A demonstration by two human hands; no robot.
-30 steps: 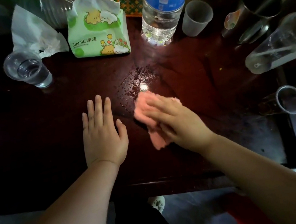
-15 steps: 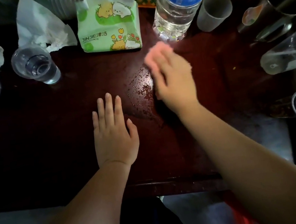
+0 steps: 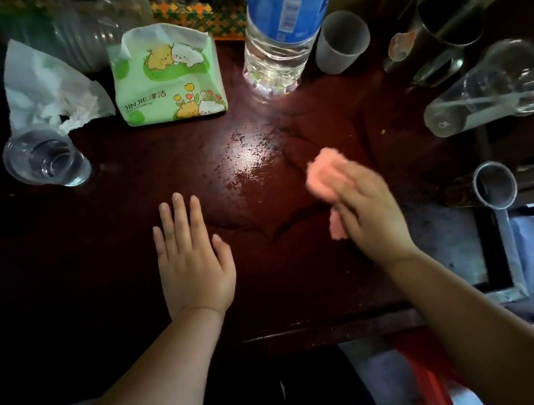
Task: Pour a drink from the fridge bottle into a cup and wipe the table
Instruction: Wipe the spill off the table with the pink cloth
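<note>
Pink cloth [image 3: 327,176] sits under the right hand [image 3: 369,213], which holds it. The wet patch [image 3: 250,166] on the bench [image 3: 305,283] lies up and left, nearer this hand. The left hand [image 3: 191,262] lies flat, holding nothing.

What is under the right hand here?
A pink cloth lies under the right hand, poking out past the fingers and by the thumb. Its middle is covered by the hand, as is the dark table beneath, so any wetness there is unseen.
</note>
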